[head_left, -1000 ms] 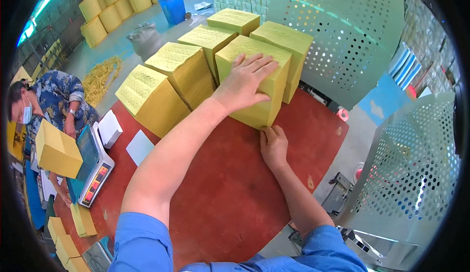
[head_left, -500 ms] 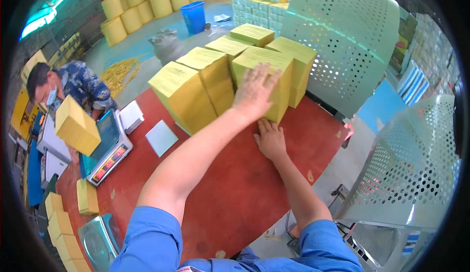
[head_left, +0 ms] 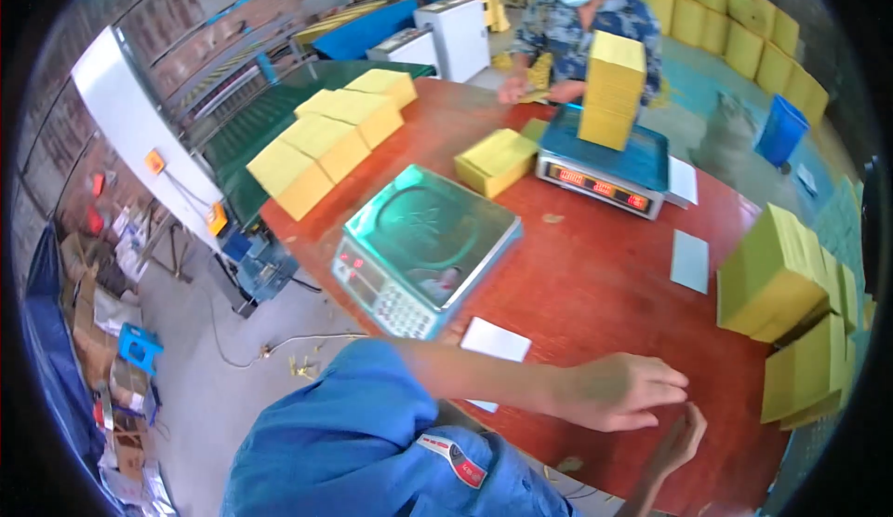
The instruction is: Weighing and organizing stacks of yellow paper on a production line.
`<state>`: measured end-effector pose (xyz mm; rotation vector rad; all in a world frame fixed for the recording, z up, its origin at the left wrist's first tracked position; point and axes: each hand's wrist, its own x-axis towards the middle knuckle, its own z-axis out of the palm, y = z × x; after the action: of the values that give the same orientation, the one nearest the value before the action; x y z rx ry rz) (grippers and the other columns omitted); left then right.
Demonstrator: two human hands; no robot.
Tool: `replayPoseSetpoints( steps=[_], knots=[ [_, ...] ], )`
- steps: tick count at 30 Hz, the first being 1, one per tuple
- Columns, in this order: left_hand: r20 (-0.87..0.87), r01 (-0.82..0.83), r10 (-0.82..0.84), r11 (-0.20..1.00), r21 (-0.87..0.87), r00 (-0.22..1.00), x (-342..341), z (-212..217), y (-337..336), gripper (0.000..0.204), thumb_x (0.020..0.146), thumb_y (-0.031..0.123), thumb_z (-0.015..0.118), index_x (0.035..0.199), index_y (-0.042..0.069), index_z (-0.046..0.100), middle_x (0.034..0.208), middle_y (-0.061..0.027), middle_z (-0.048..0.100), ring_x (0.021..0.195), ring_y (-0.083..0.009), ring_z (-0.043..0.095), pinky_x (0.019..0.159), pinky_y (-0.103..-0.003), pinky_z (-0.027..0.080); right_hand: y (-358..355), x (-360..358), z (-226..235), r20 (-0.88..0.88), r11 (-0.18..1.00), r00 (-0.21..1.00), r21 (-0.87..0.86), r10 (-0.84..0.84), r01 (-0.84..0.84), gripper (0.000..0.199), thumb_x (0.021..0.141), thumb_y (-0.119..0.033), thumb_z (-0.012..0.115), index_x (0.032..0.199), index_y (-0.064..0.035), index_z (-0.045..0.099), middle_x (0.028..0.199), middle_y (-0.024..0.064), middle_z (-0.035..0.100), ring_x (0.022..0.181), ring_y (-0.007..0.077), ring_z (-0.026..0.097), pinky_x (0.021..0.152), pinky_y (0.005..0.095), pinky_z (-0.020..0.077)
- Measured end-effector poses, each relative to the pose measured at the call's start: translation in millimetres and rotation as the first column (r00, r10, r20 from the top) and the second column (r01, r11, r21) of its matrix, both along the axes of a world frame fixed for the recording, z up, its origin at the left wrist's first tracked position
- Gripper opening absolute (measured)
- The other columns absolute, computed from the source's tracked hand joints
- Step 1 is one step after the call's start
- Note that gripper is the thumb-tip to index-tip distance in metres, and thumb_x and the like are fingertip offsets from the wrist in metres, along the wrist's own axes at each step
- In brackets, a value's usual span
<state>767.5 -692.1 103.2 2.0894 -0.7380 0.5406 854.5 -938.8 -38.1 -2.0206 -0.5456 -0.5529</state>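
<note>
My left hand [head_left: 628,392] is over the red table [head_left: 577,312], fingers stretched out, with nothing in it. Just beside its fingertips is my right hand [head_left: 681,438], its fingers loosely bent and apart, also holding nothing visible. Beyond the hands, at the table's right side, stand tall stacks of yellow paper [head_left: 772,275], with more stacks [head_left: 806,370] nearer to me. A white sheet [head_left: 496,339] lies by my left forearm, partly covered by it. Left of that sits a digital scale [head_left: 423,228] with a bare metal pan.
Across the table a masked person [head_left: 595,24] handles yellow paper beside a second scale [head_left: 605,180] bearing a tall yellow stack [head_left: 614,89]. A yellow bundle [head_left: 496,161] lies left of it. Several yellow blocks [head_left: 316,145] line the far left edge. A pale card [head_left: 689,261] lies near the right-hand stacks.
My view has swung left, bringing the bare scale and far-left blocks into sight. Both hands have come off the yellow stacks and drawn back toward me.
</note>
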Motion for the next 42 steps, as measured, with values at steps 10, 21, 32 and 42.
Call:
replayPoseSetpoints(
  steps=[10,21,32,42],
  knots=[
    [-0.339,-0.827,0.756,0.535,-0.173,0.560,-313.0,-12.6,231.4,0.024,0.091,0.003,0.062,0.114,0.002,0.064,0.105,-0.0106,0.069,0.094,-0.0184,0.068,0.080,-0.030,0.053,297.2,-203.5,96.3,0.024,0.665,0.674,0.140,0.738,-0.733,0.026,0.077,0.007,0.055,0.102,0.0037,0.062,0.095,0.0189,0.064,0.086,0.0314,0.062,0.081,0.0382,0.0494],
    [-0.250,-0.978,0.946,0.195,-0.070,0.206,-501.3,-49.3,536.4,0.020,0.091,0.012,0.063,0.107,-0.001,0.065,0.100,-0.0125,0.070,0.093,-0.0222,0.069,0.080,-0.031,0.053,638.6,-401.7,81.5,-0.189,0.400,0.368,0.171,0.910,-0.901,0.032,0.084,0.002,0.061,0.115,0.0000,0.059,0.108,0.0161,0.063,0.093,0.0267,0.063,0.081,0.0332,0.0507],
    [0.083,-0.942,0.989,0.093,0.324,0.126,-451.7,-100.1,702.0,0.038,0.081,0.019,0.067,0.110,-0.004,0.061,0.122,-0.0204,0.059,0.117,-0.0362,0.055,0.101,-0.043,0.044,892.7,-379.1,53.5,0.186,0.588,0.561,-0.344,0.807,-0.732,0.033,0.081,-0.011,0.063,0.112,-0.0021,0.059,0.115,0.0172,0.062,0.107,0.0353,0.058,0.087,0.0465,0.0481],
    [0.043,-0.902,0.943,0.302,0.308,0.330,-488.5,-109.6,620.0,0.048,0.080,0.017,0.067,0.120,-0.009,0.057,0.132,-0.0221,0.053,0.124,-0.0358,0.050,0.105,-0.043,0.041,778.7,-408.9,45.9,0.108,0.625,0.652,-0.437,0.750,-0.646,0.031,0.079,-0.013,0.063,0.108,-0.0013,0.062,0.116,0.0154,0.062,0.107,0.0349,0.056,0.090,0.0460,0.0454]
  ],
)
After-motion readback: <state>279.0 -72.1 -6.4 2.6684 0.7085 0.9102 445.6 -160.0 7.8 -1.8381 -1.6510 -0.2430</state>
